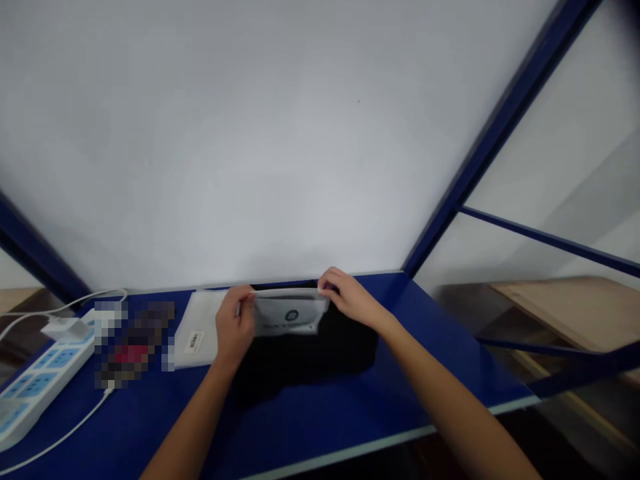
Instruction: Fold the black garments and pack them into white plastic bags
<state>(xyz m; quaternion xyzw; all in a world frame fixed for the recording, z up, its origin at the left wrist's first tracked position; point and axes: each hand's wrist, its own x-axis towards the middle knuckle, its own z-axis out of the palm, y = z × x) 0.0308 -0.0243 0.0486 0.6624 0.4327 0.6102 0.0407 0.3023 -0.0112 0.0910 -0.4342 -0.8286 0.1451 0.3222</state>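
My left hand (236, 323) and my right hand (345, 293) pinch opposite ends of the top edge of a translucent plastic bag (280, 312). A dark round logo and a line of print show on the bag's face. Beneath it, on the blue table, lies a black folded cloth-like item (315, 360), too dark to make out in detail. Just left of my left hand lies a white flat package (196, 320) with a barcode label (194, 343), partly behind that hand.
A white power strip (47, 377) with blue sockets lies on the blue table (320, 427) at the left, a white adapter (67, 329) plugged in. Beside it is a blurred-out phone-like item (135, 343) with a white cable (75, 430). Blue posts (465, 180) frame the table; brown boards (565, 313) lie at right.
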